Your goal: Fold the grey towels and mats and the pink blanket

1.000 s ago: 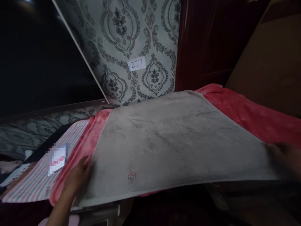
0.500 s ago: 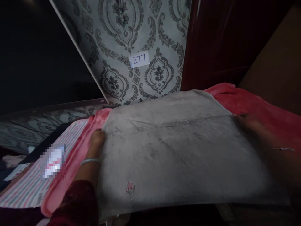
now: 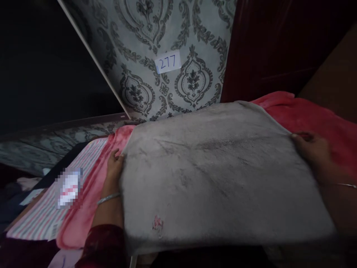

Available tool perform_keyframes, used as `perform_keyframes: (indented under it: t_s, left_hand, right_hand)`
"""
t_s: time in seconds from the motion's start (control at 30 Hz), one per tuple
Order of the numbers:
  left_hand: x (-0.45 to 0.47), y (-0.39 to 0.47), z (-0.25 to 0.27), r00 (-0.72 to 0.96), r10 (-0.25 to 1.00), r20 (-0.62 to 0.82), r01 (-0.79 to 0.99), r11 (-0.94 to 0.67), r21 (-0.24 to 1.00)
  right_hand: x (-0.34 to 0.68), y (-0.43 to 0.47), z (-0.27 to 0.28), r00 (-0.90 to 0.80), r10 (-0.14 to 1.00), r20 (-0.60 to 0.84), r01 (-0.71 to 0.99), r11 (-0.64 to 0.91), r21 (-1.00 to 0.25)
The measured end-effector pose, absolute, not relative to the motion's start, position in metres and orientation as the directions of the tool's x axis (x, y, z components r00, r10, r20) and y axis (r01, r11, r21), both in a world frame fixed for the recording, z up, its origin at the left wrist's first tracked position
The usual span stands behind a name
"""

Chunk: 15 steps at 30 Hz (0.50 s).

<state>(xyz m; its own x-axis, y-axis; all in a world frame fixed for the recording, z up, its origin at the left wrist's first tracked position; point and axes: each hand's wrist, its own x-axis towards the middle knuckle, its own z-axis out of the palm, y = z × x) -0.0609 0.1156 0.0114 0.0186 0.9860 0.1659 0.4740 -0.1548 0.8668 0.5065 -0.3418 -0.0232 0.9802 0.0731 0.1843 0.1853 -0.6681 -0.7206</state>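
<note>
A grey towel (image 3: 212, 175) with a small pink emblem near its front edge lies spread over a pink fleece blanket (image 3: 306, 115). My left hand (image 3: 114, 163) grips the towel's left edge, a thin bangle on the wrist. My right hand (image 3: 312, 150) holds the towel's right edge, fingers curled over the fabric. Both hands sit about halfway along the towel's sides.
A pink and white striped cloth (image 3: 52, 212) with a blurred label lies to the left of the blanket. Behind stands a patterned wall panel (image 3: 156, 44) with a paper tag reading 277 (image 3: 169, 62). Dark red furniture (image 3: 267, 44) rises at the back right.
Both hands have slid from the towel's near corners forward along its side edges. The view has shifted slightly, and the towel now looks drawn in closer.
</note>
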Motion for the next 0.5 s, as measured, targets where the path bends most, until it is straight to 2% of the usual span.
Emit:
perform_keyframes:
  t_s: [0.07,0.13,0.23,0.4,0.5]
  left_hand:
    - [-0.066,0.109,0.015,0.096,0.989,0.115,0.391,-0.143,0.909]
    - [-0.069,0.106,0.017,0.13,0.986,0.107,0.381,-0.149,0.913]
    - [-0.069,0.106,0.017,0.062,0.985,0.162,0.41,-0.173,0.896]
    - [-0.067,0.111,0.011,0.022,0.976,0.215,0.393,-0.206,0.896]
    - [-0.068,0.112,0.009,0.014,0.974,0.226,0.388,-0.214,0.897]
  right_hand:
    - [0.502,-0.341,-0.021,0.984,0.08,0.157,0.172,-0.629,-0.758]
    - [0.497,-0.34,-0.018,0.988,0.051,0.145,0.146,-0.604,-0.783]
    - [0.491,-0.34,-0.014,0.994,-0.013,0.106,0.081,-0.558,-0.826]
    - [0.486,-0.343,-0.014,0.991,0.011,0.137,0.119,-0.564,-0.817]
    - [0.486,-0.342,-0.011,0.996,-0.009,0.093,0.071,-0.578,-0.813]
